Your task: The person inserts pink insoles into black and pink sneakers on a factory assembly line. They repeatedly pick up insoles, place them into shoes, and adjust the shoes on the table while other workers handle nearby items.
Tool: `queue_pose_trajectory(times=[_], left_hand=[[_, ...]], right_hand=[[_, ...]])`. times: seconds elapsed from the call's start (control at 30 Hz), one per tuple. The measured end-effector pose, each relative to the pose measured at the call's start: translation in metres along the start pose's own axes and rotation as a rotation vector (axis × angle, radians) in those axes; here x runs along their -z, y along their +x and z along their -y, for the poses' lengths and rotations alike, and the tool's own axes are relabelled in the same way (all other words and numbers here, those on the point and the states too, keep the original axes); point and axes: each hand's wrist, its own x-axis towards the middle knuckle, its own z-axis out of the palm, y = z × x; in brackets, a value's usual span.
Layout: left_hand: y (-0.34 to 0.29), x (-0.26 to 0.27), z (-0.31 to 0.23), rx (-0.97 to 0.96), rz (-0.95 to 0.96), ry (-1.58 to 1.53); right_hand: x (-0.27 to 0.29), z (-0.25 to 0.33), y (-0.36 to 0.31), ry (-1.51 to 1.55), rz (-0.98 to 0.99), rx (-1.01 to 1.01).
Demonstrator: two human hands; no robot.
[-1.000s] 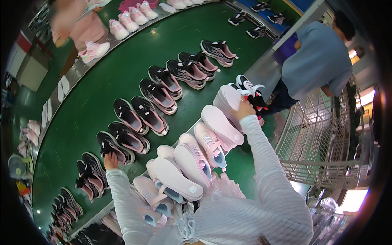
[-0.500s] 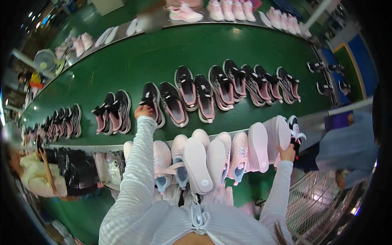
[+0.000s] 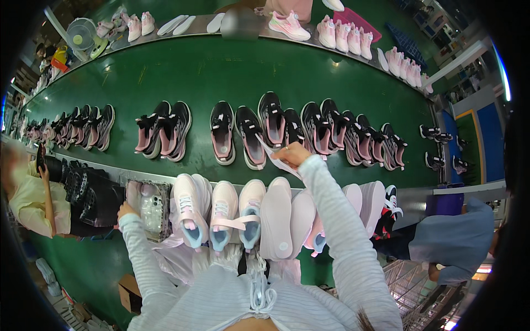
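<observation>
Our right hand [image 3: 291,154] has its fingers pinched on a thin white sheet-like piece, looks like a paper strip or insole [image 3: 274,158], held just over the near edge of the green conveyor belt [image 3: 221,71]. It sits right at the heel of a black-and-pink sneaker [image 3: 252,136], touching or just above it; we cannot tell which.

Our left hand [image 3: 126,211] is low at the left, fingers curled against the edge of a clear plastic-wrapped pack [image 3: 148,208]. Grip looks closed on it, but the fingertips are hidden.

Between our arms: a row of pale pink and white sneakers [image 3: 221,212] on the near ledge, some upright with light blue toes, some sole-up [image 3: 276,218].

On the belt: black-and-pink sneakers in pairs run left to right, a loose pair [image 3: 164,129] at the left, a tight cluster [image 3: 353,135] to the right of our right hand. More pink sneakers [image 3: 339,33] line the far edge.

Person in a yellow top [image 3: 30,198] at the left, a dark object raised in one hand. Person in a blue top [image 3: 455,243] at the right, beside a wire cart [image 3: 411,281]. Small fan [image 3: 83,34] at the far left.
</observation>
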Motion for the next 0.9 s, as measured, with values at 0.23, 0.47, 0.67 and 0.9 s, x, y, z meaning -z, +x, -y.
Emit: queue_pose_trajectory(times=[0.23, 0.47, 0.67, 0.9], left_hand=[[-0.033, 0.076, -0.206, -0.73, 0.285, -1.556], [-0.019, 0.042, -0.377, -0.847, 0.019, -1.268], [0.0, 0.052, -0.378, -0.861, 0.231, -1.044], [0.006, 0.033, -0.368, -0.874, 0.271, -1.148]], right_hand=[[-0.02, -0.051, 0.124, -1.019, -0.079, 0.187], [-0.106, -0.007, 0.11, -0.786, -0.599, 0.025], [-0.101, -0.026, 0.156, -0.83, -0.715, 0.185], [-0.108, -0.011, 0.154, -0.834, -0.494, 0.18]])
